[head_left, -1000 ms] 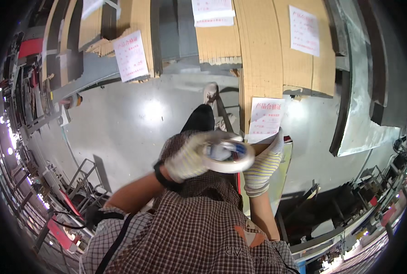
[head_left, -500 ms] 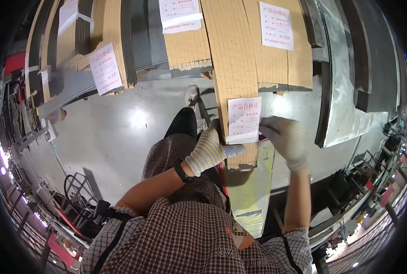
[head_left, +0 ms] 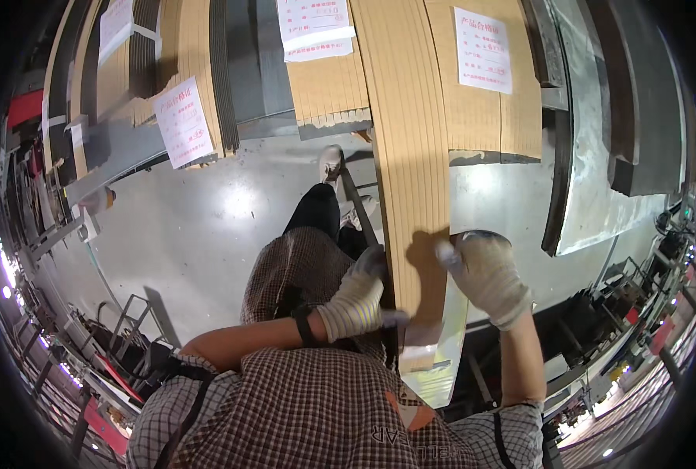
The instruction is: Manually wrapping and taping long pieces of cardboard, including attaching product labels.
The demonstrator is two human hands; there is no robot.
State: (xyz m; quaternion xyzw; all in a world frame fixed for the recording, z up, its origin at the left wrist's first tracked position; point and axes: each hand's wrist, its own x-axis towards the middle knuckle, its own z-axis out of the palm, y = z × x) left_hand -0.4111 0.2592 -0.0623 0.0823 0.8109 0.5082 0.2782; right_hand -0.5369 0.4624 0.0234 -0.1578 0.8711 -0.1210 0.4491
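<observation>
A long tan board with fine lengthwise lines runs from the far stack toward my body, its near end low between my arms. My left hand, in a striped knitted glove, closes on its left edge, thumb pointing toward the board. At the opposite edge my right hand, gloved too, has its thumb over the rim and its fingers curled, the tips partly hidden. Near the board's end lies a pale, shadowed paper label, slightly blurred.
Tan boards with dark ends and paper labels lie to either side. Grey metal slabs stand at right. Under the board's near end is a pale greenish surface. A wheeled frame stands left on the grey floor.
The tan board has slid toward my body, its label coming along. Both hands have moved nearer to me, and my right thumb now rests over the board's edge.
</observation>
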